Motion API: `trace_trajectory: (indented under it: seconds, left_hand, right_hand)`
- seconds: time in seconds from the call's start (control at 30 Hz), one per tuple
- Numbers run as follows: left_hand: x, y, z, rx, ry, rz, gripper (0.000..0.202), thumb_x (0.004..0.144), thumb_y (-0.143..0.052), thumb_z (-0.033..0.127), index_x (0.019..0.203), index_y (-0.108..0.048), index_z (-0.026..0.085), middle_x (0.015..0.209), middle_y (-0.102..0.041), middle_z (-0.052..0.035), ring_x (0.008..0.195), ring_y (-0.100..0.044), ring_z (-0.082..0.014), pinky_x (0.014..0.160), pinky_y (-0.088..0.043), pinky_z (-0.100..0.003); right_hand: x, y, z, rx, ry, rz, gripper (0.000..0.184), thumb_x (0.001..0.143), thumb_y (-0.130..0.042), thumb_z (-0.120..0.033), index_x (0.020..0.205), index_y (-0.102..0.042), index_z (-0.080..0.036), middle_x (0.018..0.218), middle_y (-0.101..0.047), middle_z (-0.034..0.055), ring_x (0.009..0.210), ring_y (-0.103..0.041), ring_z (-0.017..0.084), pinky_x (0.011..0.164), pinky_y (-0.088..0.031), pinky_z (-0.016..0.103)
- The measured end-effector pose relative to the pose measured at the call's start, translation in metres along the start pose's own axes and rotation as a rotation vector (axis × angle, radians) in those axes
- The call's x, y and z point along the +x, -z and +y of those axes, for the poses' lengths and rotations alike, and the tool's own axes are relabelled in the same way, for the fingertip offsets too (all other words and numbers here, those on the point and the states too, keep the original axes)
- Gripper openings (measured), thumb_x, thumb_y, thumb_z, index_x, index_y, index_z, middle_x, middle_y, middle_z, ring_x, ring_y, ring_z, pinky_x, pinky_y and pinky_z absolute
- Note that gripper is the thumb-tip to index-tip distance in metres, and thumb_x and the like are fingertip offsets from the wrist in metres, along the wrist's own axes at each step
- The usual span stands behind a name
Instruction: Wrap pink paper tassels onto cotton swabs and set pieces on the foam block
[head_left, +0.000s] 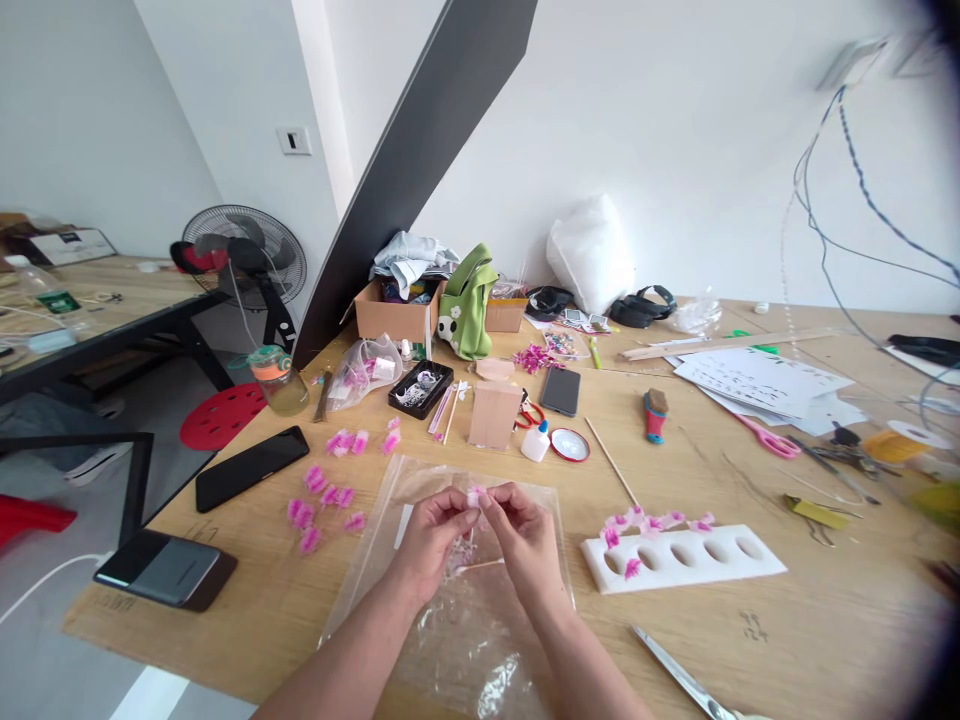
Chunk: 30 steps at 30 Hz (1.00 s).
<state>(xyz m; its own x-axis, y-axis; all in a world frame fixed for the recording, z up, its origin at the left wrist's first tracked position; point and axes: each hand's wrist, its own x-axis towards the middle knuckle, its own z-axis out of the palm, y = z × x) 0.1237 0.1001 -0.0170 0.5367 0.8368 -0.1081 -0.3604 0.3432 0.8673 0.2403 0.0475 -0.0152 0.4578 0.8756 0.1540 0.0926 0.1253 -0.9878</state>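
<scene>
Both left hand (433,545) and right hand (529,545) pinch one small pink-and-white piece (475,496) between their fingers (451,501); it is above a clear bag (465,665); loose pink tufts (301,514) lie farther left on the bench (840,630).

Tabletop (285,620), left edge: one black phone (253,470), one lidded jar (283,392). Near left corner: one grey-and-black device (159,570). Far edge: one cardboard box (394,318), one green bag (470,322), one bulky white bag (591,255), black headphones (640,308). Beyond the left edge: one fan (251,240).
</scene>
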Motion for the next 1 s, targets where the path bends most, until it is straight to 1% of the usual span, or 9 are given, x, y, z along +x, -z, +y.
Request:
trace_trajectory:
  seconds: [0.13, 0.27, 0.37, 0.5, 0.6, 0.7, 0.8, 1.0]
  left_hand:
    - [0.0007, 0.0016, -0.0006, -0.007, 0.0, -0.002, 0.022, 0.065, -0.083, 0.031, 0.066, -0.069, 0.015, 0.063, -0.054, 0.0012, 0.062, -0.044, -0.0109, 0.062, -0.034, -0.025]
    - [0.0011, 0.0035, -0.0027, 0.005, 0.006, 0.003, 0.023, 0.065, -0.083, 0.032, 0.067, -0.069, 0.015, 0.063, -0.054, 0.0012, 0.061, -0.043, -0.0108, 0.062, -0.033, -0.025]
    - [0.001, 0.0041, -0.0039, 0.045, -0.013, -0.011, 0.023, 0.067, -0.082, 0.035, 0.067, -0.069, 0.015, 0.065, -0.056, 0.0007, 0.063, -0.043, -0.0113, 0.063, -0.033, -0.026]
    - [0.0016, 0.0056, -0.0062, 0.081, -0.029, -0.019, 0.023, 0.069, -0.081, 0.035, 0.067, -0.069, 0.016, 0.064, -0.055, 0.0011, 0.063, -0.043, -0.0118, 0.063, -0.033, -0.026]
    - [0.0019, 0.0062, -0.007, 0.08, -0.024, -0.013, 0.023, 0.068, -0.081, 0.034, 0.066, -0.068, 0.016, 0.065, -0.056, 0.0011, 0.062, -0.044, -0.0117, 0.062, -0.034, -0.025]
    - [0.0013, 0.0051, -0.0058, 0.071, -0.011, -0.007, 0.024, 0.066, -0.082, 0.033, 0.063, -0.066, 0.016, 0.062, -0.053, 0.0021, 0.06, -0.044, -0.011, 0.06, -0.034, -0.025]
    - [0.0005, 0.0033, -0.0041, 0.054, 0.005, -0.002, 0.024, 0.064, -0.084, 0.032, 0.063, -0.066, 0.016, 0.061, -0.053, 0.0024, 0.059, -0.044, -0.0107, 0.059, -0.034, -0.025]
    - [0.0002, 0.0025, -0.0039, 0.025, 0.048, 0.003, 0.025, 0.061, -0.086, 0.033, 0.066, -0.068, 0.015, 0.064, -0.058, 0.0008, 0.06, -0.045, -0.0106, 0.059, -0.035, -0.025]
  right_hand:
    - [-0.0006, 0.0011, -0.0027, 0.006, -0.011, -0.009, 0.034, 0.083, -0.064, -0.05, 0.078, -0.066, -0.017, 0.071, -0.063, 0.0033, 0.067, -0.054, 0.016, 0.063, -0.043, 0.027]
    - [-0.0023, 0.0016, -0.0083, 0.002, 0.025, 0.001, 0.034, 0.085, -0.061, -0.051, 0.085, -0.068, -0.017, 0.08, -0.066, 0.0049, 0.075, -0.058, 0.018, 0.068, -0.045, 0.028]
    - [-0.0027, 0.001, -0.0101, -0.03, 0.031, 0.001, 0.037, 0.083, -0.063, -0.053, 0.087, -0.068, -0.017, 0.079, -0.065, 0.0053, 0.071, -0.057, 0.018, 0.065, -0.045, 0.028]
    - [-0.0015, 0.0003, -0.0078, -0.061, 0.017, 0.025, 0.038, 0.079, -0.067, -0.055, 0.082, -0.068, -0.017, 0.074, -0.065, 0.0053, 0.065, -0.055, 0.017, 0.061, -0.044, 0.029]
    - [-0.0007, 0.0005, -0.005, -0.049, 0.016, 0.046, 0.036, 0.08, -0.067, -0.053, 0.076, -0.066, -0.017, 0.069, -0.062, 0.004, 0.063, -0.053, 0.016, 0.06, -0.043, 0.028]
    - [-0.0005, 0.0008, -0.0032, -0.034, 0.019, 0.049, 0.035, 0.081, -0.066, -0.051, 0.071, -0.065, -0.018, 0.066, -0.061, 0.0029, 0.061, -0.051, 0.015, 0.059, -0.042, 0.027]
    - [-0.0004, 0.0008, -0.0027, -0.023, 0.017, 0.05, 0.034, 0.081, -0.065, -0.05, 0.071, -0.065, -0.018, 0.066, -0.061, 0.0026, 0.061, -0.05, 0.015, 0.058, -0.041, 0.026]
    - [-0.0004, 0.0007, -0.0032, -0.013, 0.005, 0.063, 0.033, 0.081, -0.066, -0.049, 0.071, -0.065, -0.018, 0.066, -0.063, 0.0027, 0.062, -0.051, 0.015, 0.059, -0.04, 0.026]
